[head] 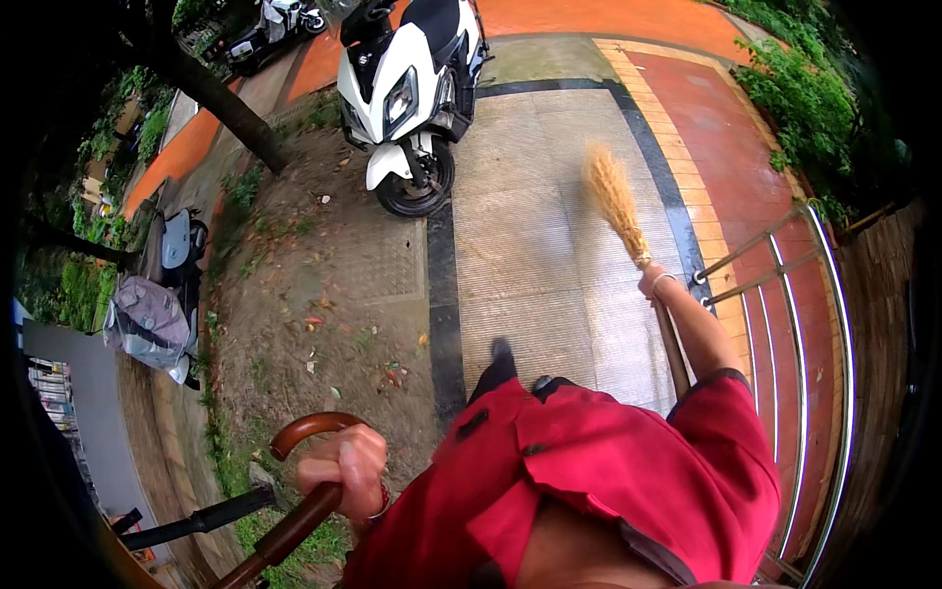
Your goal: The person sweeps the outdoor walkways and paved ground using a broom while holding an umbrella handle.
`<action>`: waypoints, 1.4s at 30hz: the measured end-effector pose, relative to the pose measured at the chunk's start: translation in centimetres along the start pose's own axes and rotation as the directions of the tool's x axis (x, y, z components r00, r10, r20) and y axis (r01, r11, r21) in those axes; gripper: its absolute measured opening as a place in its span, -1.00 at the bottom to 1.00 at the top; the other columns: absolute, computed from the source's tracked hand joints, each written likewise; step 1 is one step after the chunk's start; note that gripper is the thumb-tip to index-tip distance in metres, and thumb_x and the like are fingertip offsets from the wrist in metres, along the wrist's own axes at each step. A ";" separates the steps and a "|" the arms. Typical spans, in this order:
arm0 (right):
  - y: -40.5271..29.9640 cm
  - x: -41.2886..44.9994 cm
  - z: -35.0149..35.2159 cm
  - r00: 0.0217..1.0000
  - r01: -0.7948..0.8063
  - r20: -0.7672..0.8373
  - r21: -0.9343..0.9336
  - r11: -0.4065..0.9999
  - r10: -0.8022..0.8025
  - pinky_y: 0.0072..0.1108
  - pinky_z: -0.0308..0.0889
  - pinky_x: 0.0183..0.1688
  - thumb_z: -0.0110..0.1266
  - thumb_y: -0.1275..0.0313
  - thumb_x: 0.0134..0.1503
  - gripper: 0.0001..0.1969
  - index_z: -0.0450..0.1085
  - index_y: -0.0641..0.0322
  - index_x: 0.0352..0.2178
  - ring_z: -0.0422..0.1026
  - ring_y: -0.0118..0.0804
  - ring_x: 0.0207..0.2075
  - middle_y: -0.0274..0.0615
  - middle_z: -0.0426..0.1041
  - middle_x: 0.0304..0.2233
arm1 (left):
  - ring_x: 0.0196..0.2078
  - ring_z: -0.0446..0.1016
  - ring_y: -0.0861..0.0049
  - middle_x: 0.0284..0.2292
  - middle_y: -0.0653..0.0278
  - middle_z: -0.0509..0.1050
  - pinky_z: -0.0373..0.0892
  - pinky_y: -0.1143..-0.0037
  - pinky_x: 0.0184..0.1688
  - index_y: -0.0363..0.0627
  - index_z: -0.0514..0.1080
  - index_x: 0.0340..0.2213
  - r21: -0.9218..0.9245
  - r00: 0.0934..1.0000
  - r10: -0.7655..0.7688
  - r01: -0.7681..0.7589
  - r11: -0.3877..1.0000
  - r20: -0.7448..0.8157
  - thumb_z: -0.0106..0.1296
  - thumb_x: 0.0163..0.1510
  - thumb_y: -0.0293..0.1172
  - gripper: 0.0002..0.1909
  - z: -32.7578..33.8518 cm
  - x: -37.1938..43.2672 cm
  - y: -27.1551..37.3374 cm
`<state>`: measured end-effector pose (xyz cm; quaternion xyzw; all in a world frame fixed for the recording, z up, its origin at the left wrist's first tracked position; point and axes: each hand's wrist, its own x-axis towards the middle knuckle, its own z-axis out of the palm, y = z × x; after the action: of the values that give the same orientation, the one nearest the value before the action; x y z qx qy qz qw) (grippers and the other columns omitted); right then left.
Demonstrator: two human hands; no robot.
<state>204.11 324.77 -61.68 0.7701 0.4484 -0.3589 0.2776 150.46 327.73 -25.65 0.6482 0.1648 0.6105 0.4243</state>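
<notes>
My right hand (654, 283) is closed around a straw broom (614, 199) where the bristles are bound to its stick. The bristles point away from me above the ribbed paving (515, 272) and look slightly blurred; the stick runs back under my right arm. At the lower left, my left hand (346, 467) grips a brown wooden crook handle (313, 429), probably of an umbrella or cane, with its shaft slanting down to the lower left. Its far end is out of view. My red garment hides part of my legs.
A white scooter (397, 96) stands ahead, its front wheel beside the paving. Metal railings (839, 331) run along my right. A tree trunk (221, 103) and a partly covered scooter (158, 316) are on the left. Leaves lie on the bare soil (309, 294). A dark post (213, 515) is near my left hand.
</notes>
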 end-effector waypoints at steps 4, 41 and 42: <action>-11.9 6.3 -4.5 0.942 0.337 0.126 -0.361 0.870 -0.313 -0.44 0.36 -0.15 -0.01 0.49 -0.10 -0.71 0.43 0.30 -0.27 0.44 -0.16 -0.18 0.03 0.45 -0.24 | -0.81 0.14 0.66 -0.80 0.32 0.24 0.13 0.59 -0.79 -0.16 0.13 -0.58 0.043 0.999 -0.046 0.047 0.998 -0.026 -0.20 0.08 -0.66 -0.80 -0.2 2.5 -5.7; 23.5 8.8 -24.1 0.994 -0.026 -0.070 0.611 0.791 0.088 -0.17 0.32 -0.39 -0.26 0.19 0.17 -0.62 0.06 0.28 -0.13 0.42 0.18 -0.45 0.17 0.42 -0.49 | -0.85 -0.08 0.78 -0.86 0.47 0.00 -0.07 0.64 -0.77 -0.09 0.06 -0.57 -0.249 0.986 0.087 -0.049 0.967 0.145 -0.29 0.15 -0.57 -0.78 34.0 38.2 -46.4; 23.3 8.3 -26.3 0.996 0.012 -0.072 0.628 0.778 0.043 -0.16 0.31 -0.36 -0.25 0.19 0.17 -0.62 0.03 0.26 -0.12 0.41 0.23 -0.43 0.20 0.42 -0.49 | -0.85 -0.08 0.78 -0.86 0.47 0.00 -0.07 0.64 -0.77 -0.09 0.06 -0.57 -0.234 0.985 0.088 -0.052 0.971 0.147 -0.29 0.15 -0.57 -0.78 35.0 38.6 -47.1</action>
<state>235.70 338.20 -50.42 0.8363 0.3082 -0.4533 -0.0105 205.17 371.35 -32.19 0.6461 0.0363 0.5874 0.4861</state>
